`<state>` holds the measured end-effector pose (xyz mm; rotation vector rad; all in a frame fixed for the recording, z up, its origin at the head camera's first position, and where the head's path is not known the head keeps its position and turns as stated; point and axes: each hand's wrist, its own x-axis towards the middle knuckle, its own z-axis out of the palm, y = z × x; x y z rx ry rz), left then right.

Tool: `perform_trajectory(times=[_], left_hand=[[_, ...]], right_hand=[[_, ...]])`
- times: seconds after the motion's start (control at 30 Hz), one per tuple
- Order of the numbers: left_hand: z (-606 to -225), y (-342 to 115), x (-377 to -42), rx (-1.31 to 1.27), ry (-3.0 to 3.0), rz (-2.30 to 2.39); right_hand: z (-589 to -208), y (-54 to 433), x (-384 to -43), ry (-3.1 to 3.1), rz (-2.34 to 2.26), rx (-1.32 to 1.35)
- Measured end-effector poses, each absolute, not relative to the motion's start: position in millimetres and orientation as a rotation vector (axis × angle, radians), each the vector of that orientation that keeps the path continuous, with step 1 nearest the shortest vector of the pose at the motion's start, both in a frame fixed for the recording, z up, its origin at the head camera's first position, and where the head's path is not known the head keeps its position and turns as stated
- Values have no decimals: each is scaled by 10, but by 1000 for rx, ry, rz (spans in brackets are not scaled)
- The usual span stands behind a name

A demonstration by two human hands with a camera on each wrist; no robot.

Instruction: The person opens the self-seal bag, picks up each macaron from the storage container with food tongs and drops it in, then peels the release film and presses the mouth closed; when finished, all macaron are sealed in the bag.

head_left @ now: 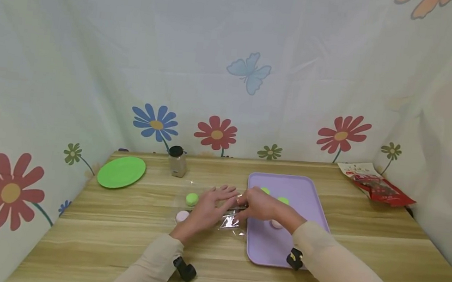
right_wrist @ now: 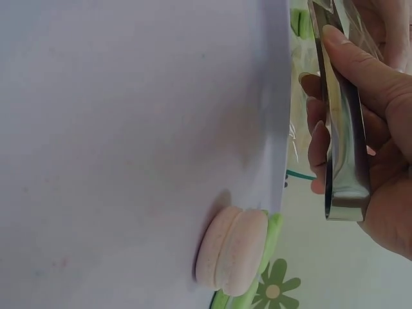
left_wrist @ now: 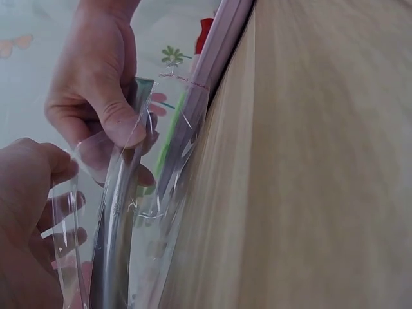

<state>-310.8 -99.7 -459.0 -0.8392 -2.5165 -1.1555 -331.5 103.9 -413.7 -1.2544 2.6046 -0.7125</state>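
My right hand (head_left: 262, 204) grips metal tongs (right_wrist: 347, 148), thumb along one arm and fingers curled around the other. The tongs' long arms run among folds of a clear plastic bag (left_wrist: 187, 122). From the other side my left hand (head_left: 212, 207) pinches the bag's film near its edge. At the bag's left end in the head view are a green macaron (head_left: 192, 199) and a pale pink macaron (head_left: 182, 216). The purple tray (head_left: 261, 247), beside the bag on the right, bears a pink macaron (right_wrist: 232, 251) and green macarons (head_left: 283, 200), partly hidden by my right arm.
A green plate (head_left: 121, 172) lies at the table's far left. Near the back edge stands a small jar (head_left: 178, 163) with a black lid. A red and white snack packet (head_left: 378, 184) lies at the back right. Flowered cloth (head_left: 247, 101) hangs behind the wooden table (head_left: 114, 240).
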Motion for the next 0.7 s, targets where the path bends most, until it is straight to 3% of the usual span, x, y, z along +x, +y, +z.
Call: perform_trajectory(times=[0.4, 0.7], left_hand=[[-4604, -1000, -3118, -839, -2501, -1172], [-4591, -1000, -3110, -820, -2499, -1224]], right_hand=[[-4043, 1316, -3216, 2611, -669, -1337], [-3948, 2285, -3060, 2730, -869, -1095]])
